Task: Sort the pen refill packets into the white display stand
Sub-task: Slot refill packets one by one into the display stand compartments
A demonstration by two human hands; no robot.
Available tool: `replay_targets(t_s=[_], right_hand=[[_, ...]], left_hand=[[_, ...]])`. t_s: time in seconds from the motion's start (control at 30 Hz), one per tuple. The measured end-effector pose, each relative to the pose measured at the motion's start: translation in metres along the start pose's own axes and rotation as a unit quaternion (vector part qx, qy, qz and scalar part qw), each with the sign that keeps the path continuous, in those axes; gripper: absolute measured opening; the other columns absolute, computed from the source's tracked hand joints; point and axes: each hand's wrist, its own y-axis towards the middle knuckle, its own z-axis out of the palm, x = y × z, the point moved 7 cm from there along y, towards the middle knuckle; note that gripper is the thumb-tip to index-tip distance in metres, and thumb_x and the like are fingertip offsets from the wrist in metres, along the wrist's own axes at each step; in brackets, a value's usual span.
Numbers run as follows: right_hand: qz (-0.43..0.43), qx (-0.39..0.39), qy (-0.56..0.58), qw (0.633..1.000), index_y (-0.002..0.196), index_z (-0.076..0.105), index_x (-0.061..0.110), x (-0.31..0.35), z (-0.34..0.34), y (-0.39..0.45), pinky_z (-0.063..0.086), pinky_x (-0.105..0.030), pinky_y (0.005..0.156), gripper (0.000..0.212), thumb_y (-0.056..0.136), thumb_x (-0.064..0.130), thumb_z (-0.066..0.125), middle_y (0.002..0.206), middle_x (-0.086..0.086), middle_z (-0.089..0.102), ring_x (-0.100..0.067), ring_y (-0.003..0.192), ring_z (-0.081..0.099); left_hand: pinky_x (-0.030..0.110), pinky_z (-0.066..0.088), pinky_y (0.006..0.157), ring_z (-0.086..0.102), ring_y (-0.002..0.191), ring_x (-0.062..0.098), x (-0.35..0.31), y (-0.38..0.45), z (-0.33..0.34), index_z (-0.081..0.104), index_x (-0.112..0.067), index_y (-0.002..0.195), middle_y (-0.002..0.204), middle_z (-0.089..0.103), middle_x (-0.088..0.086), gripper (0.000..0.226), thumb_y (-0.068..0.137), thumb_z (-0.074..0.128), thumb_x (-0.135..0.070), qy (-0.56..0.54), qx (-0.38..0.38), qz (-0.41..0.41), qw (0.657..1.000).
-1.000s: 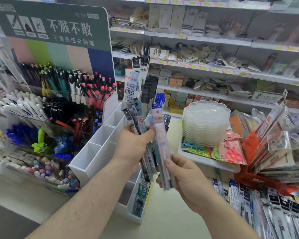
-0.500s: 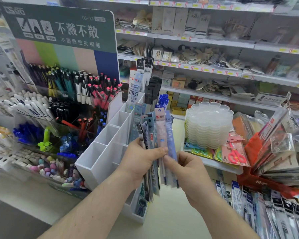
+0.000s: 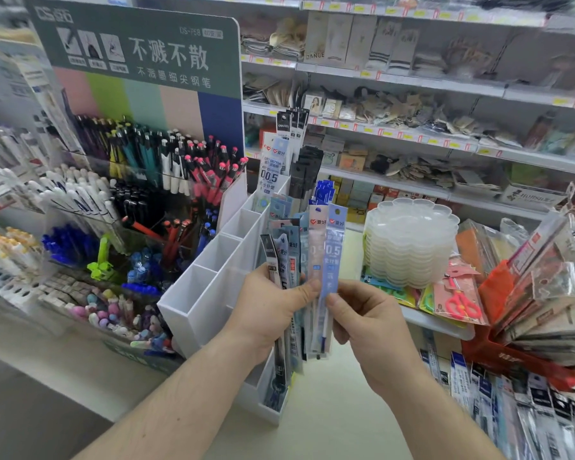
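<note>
My left hand (image 3: 266, 307) grips a fanned bundle of pen refill packets (image 3: 287, 257) upright in front of the white display stand (image 3: 210, 283). My right hand (image 3: 369, 323) pinches the rightmost packet, a blue refill packet (image 3: 334, 254), between thumb and fingers, right beside the bundle. The stand has several open compartments; its far ones hold standing refill packets (image 3: 273, 167) and black packets (image 3: 306, 174). One packet sits in a low front slot (image 3: 276, 390).
A tiered pen display (image 3: 140, 180) with a green sign stands left of the stand. A stack of clear plastic palettes (image 3: 412, 240) sits on a white tray at right. More refill packets (image 3: 528, 406) lie at lower right. Store shelves fill the background.
Both hands have come together and risen slightly. My right hand, which held a pale packet apart, now pinches the blue packet at the right side of the bundle.
</note>
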Motion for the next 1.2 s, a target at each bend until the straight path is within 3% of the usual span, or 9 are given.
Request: replay_targets(t_s=[0.1,0.33,0.43,0.6,0.73,0.83,0.93,1.07,1.2], right_hand=[[0.002,0.000,-0.035,0.999,0.096,0.069,0.004,-0.001,0.000,0.002,0.038,-0.022,0.043,0.013,0.089,-0.007,0.065,0.054,-0.002,0.052,-0.014,0.041,0.044],[0.016,0.067,-0.155,0.986,0.091,0.071,0.013,0.009,0.006,0.007,0.050,-0.028,0.053,0.017,0.092,-0.002,0.064,0.062,0.000,0.068,-0.017,0.054,0.061],[0.048,0.064,-0.126,0.989,0.090,0.067,0.014,0.013,0.005,0.017,0.041,-0.031,0.051,0.009,0.091,0.005,0.068,0.060,0.005,0.063,-0.016,0.049,0.052],[0.096,0.153,-0.051,0.982,0.089,0.066,0.002,0.008,0.025,0.025,0.031,-0.024,0.047,0.005,0.092,0.003,0.063,0.074,-0.014,0.065,-0.019,0.056,0.043],[0.091,0.056,0.056,0.993,0.080,0.062,0.009,0.020,0.005,0.042,0.037,-0.018,0.041,0.016,0.092,-0.001,0.059,0.066,-0.005,0.067,-0.013,0.050,0.053],[0.070,-0.025,0.107,0.991,0.081,0.059,0.013,0.030,-0.021,0.057,0.040,-0.016,0.041,0.016,0.094,0.003,0.058,0.061,-0.001,0.063,-0.008,0.047,0.051],[0.039,-0.037,0.081,0.995,0.087,0.058,0.011,0.036,-0.021,0.066,0.044,-0.018,0.044,0.010,0.096,0.005,0.059,0.061,-0.001,0.065,-0.007,0.045,0.051],[0.006,-0.038,0.025,0.999,0.088,0.063,0.007,0.037,-0.001,0.077,0.051,-0.019,0.047,0.006,0.094,0.007,0.064,0.068,-0.006,0.069,-0.010,0.047,0.056],[-0.041,-0.035,-0.044,0.998,0.085,0.069,0.005,0.038,0.021,0.087,0.053,-0.024,0.050,0.006,0.090,0.008,0.071,0.065,-0.008,0.069,-0.013,0.048,0.059]], left_hand=[[0.041,0.060,0.080,0.072,0.082,0.025,-0.001,-0.006,-0.001,0.066,-0.006,0.087,0.085,0.075,0.009,0.011,0.082,0.075,-0.002,0.006,0.002,-0.008,1.000],[0.032,0.056,0.069,0.071,0.071,0.016,-0.008,-0.016,-0.012,0.064,-0.010,0.087,0.073,0.074,-0.001,0.025,0.074,0.080,0.005,0.057,0.014,-0.021,0.998],[0.026,0.055,0.069,0.071,0.074,0.013,-0.014,-0.020,-0.010,0.067,-0.009,0.090,0.078,0.075,-0.001,0.021,0.077,0.078,0.003,0.096,0.042,-0.016,0.994],[0.024,0.057,0.075,0.071,0.077,0.011,-0.021,-0.029,-0.009,0.069,-0.015,0.087,0.078,0.075,-0.003,0.021,0.078,0.077,0.002,0.151,0.057,-0.033,0.986],[0.018,0.052,0.061,0.073,0.078,0.007,-0.037,-0.034,-0.028,0.066,-0.013,0.095,0.089,0.078,-0.008,0.022,0.080,0.077,-0.001,0.115,-0.030,-0.025,0.993],[0.022,0.049,0.060,0.073,0.082,0.013,-0.053,-0.038,-0.039,0.065,-0.011,0.088,0.092,0.078,-0.004,0.017,0.080,0.074,0.001,0.066,-0.065,0.002,0.996],[0.025,0.049,0.058,0.074,0.079,0.017,-0.061,-0.042,-0.041,0.061,-0.010,0.083,0.089,0.078,0.000,0.019,0.081,0.071,0.005,0.036,-0.087,0.024,0.995],[0.017,0.051,0.057,0.073,0.077,0.019,-0.069,-0.045,-0.046,0.061,-0.012,0.077,0.087,0.077,0.005,0.024,0.080,0.070,0.009,0.024,-0.110,0.048,0.992],[0.018,0.050,0.056,0.072,0.072,0.014,-0.073,-0.048,-0.053,0.062,-0.006,0.086,0.084,0.077,0.001,0.015,0.083,0.069,0.007,0.023,-0.121,0.053,0.991]])
